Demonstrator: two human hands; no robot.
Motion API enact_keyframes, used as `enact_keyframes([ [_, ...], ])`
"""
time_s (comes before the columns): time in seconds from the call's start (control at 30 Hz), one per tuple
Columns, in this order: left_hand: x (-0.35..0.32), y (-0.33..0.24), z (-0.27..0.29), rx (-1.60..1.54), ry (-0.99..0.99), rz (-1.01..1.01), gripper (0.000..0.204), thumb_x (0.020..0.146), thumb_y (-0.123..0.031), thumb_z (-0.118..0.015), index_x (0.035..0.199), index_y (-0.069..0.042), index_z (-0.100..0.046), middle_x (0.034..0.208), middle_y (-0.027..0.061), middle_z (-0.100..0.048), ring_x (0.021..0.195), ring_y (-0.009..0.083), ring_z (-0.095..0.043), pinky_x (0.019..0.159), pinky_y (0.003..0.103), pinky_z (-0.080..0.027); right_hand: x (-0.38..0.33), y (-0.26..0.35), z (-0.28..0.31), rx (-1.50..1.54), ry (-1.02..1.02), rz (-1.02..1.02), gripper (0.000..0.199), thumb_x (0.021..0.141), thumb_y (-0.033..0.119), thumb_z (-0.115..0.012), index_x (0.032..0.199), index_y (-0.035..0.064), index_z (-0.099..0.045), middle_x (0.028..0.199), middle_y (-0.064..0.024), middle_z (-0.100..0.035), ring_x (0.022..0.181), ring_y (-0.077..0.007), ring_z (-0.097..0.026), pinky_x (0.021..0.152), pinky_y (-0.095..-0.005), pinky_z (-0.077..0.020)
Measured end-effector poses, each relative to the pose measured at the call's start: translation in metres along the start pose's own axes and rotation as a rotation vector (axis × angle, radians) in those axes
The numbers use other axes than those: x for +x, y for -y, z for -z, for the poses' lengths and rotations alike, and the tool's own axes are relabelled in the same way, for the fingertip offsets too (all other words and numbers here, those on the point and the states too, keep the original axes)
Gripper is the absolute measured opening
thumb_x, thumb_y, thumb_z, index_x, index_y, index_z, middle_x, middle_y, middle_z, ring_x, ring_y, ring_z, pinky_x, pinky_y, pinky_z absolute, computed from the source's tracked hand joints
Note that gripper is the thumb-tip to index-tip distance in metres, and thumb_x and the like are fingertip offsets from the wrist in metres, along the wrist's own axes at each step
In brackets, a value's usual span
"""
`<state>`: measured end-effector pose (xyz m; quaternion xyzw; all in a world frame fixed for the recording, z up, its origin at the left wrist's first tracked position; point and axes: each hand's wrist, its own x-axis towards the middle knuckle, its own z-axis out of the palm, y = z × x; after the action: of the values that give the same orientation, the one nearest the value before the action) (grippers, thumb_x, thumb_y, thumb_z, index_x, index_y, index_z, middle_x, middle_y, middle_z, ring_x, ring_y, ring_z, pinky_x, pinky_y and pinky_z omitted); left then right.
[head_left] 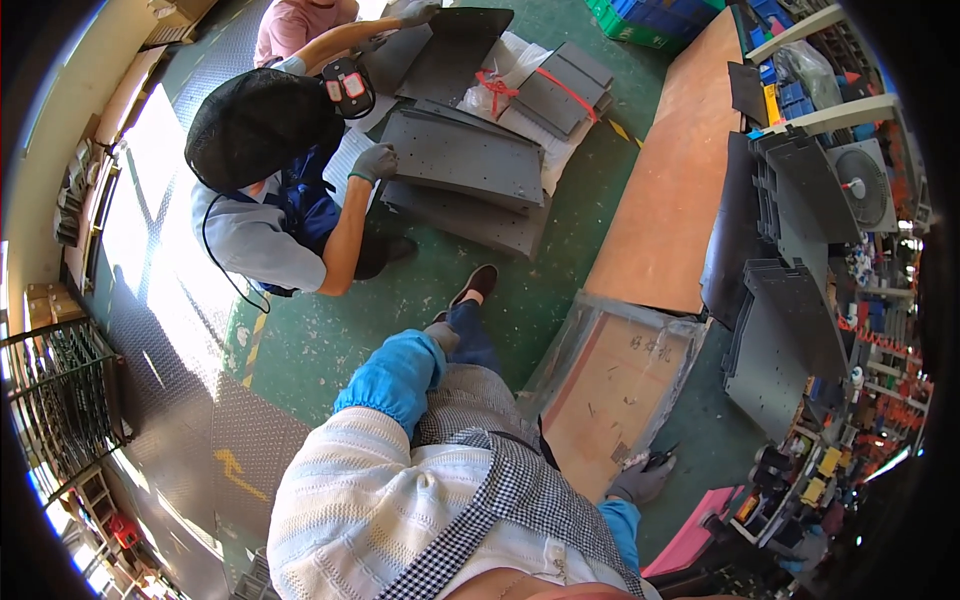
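Board (630, 385) points long-ways ahead, just left of my nearer right hand (640, 482), gripping a dark thing (660, 460); left hand (444, 336), I can't tell.

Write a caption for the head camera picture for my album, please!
A gloved right hand holds a small dark object while a co-worker touches grey panels over a green floor.

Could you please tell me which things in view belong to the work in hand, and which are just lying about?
Likely in the work:
small dark object in the right hand
grey panel at a co-worker's glove

Apparently just about:
fan
green crate
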<state>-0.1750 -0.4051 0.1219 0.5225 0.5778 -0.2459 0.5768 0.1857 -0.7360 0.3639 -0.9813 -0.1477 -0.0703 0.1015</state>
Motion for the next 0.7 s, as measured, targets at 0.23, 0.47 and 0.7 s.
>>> enact_keyframes([
  [0.23, -0.002, 0.000, 0.001, 0.047, -0.009, 0.006, 0.048, 0.086, -0.025, -0.055, 0.131, -0.009, -0.061, 0.135, 0.0133, -0.059, 0.126, 0.0311, -0.054, 0.106, 0.039, -0.042, 0.003, -0.014, -0.009, 0.054, 0.003, -0.012, 0.062, 0.085, 0.014, -0.067, 0.142, 0.0049, -0.044, 0.119, -0.0244, -0.061, 0.105, -0.0415, -0.061, 0.088, -0.0484, -0.0492],
  [0.47, -0.001, 0.005, 0.002, 0.044, -0.015, 0.001, 0.047, 0.086, -0.024, -0.055, 0.130, -0.009, -0.062, 0.134, 0.0137, -0.060, 0.126, 0.0313, -0.054, 0.106, 0.039, -0.042, 0.000, 0.007, 0.001, -0.033, -0.008, 0.014, 0.063, 0.085, 0.015, -0.068, 0.142, 0.0048, -0.044, 0.121, -0.0243, -0.060, 0.106, -0.0410, -0.061, 0.089, -0.0473, -0.0495],
  [0.7, 0.003, 0.003, 0.000, 0.050, -0.021, -0.022, 0.045, 0.085, -0.024, -0.056, 0.127, -0.009, -0.063, 0.131, 0.0131, -0.062, 0.123, 0.0307, -0.057, 0.103, 0.039, -0.044, 0.007, -0.038, -0.025, 0.088, -0.102, 0.192, 0.056, 0.092, -0.001, -0.056, 0.145, 0.0061, -0.039, 0.078, -0.0088, -0.060, 0.058, -0.0138, -0.057, 0.048, -0.0313, -0.0488],
])
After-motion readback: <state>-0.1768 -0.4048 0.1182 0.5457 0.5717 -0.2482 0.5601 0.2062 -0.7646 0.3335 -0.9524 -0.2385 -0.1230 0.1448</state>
